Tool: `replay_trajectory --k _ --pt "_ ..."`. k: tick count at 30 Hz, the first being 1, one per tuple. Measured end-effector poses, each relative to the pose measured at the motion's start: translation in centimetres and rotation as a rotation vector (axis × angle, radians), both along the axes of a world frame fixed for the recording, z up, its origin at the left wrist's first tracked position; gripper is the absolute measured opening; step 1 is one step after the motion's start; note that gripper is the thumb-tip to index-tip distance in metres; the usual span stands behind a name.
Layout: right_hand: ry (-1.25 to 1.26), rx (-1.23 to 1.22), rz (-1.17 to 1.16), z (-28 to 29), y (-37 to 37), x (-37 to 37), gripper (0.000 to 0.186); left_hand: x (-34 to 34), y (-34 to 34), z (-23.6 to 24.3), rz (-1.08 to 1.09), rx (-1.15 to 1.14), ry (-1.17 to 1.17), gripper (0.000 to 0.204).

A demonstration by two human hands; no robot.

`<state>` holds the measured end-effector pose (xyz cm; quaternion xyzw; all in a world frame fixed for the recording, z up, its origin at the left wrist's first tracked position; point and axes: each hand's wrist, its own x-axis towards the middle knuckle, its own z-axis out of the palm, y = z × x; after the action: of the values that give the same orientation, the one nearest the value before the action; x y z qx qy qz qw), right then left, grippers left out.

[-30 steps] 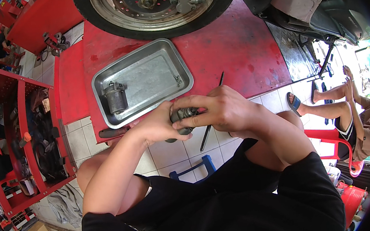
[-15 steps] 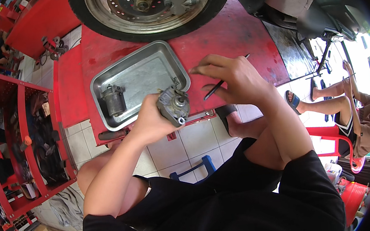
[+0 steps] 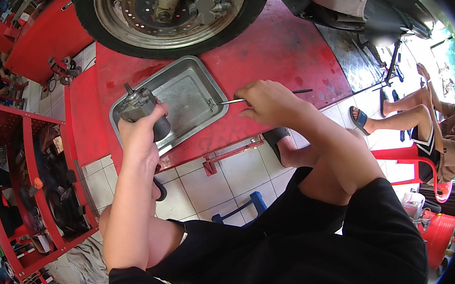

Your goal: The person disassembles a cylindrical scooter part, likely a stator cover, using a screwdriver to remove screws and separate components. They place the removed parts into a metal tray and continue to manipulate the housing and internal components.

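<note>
Down close, bare knees spread over black shorts (image 3: 221, 242), with a blue frame (image 3: 259, 202) on the tiled floor (image 3: 231, 177) between them. Up to the hands now: the left hand (image 3: 141, 134) has a firm grip on a grey motor (image 3: 140, 104), shaft poking up, held over the left end of a metal tray (image 3: 184, 99)! Over on the other side, the right hand (image 3: 273, 103) has its fingers closed round a thin tool (image 3: 302, 91), light tip pointing left across the tray's right rim. Just beside that tip, small metal parts (image 3: 211, 104) lie at the right end; whether they touch, I can't tell. The tray sits at the near edge of the red worktop (image 3: 273, 48). A red rack (image 3: 31, 162) stands off to the left; out right, a seated person (image 3: 452, 143) in brown. And beyond the tray, a big wheel (image 3: 168, 48) with a drilled brake disc!
</note>
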<state>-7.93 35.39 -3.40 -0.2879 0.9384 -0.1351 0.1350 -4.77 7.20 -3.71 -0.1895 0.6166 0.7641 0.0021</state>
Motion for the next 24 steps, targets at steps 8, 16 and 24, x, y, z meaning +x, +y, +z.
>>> replay_trajectory --k 8,16,24 --pt "0.057 0.104 -0.012 -1.4 -2.0 -0.5 0.018 0.5 1.5 0.3 -0.018 -0.122 0.034 0.031" --pt "-0.013 0.212 -0.007 -1.1 -4.6 -0.8 0.017 0.3 0.9 -1.0 -0.039 -0.007 -0.026 0.033" --pt "-0.013 0.186 0.026 -1.7 -4.0 -0.2 0.019 0.3 1.9 -1.4 -0.046 -0.042 -0.028 0.030"
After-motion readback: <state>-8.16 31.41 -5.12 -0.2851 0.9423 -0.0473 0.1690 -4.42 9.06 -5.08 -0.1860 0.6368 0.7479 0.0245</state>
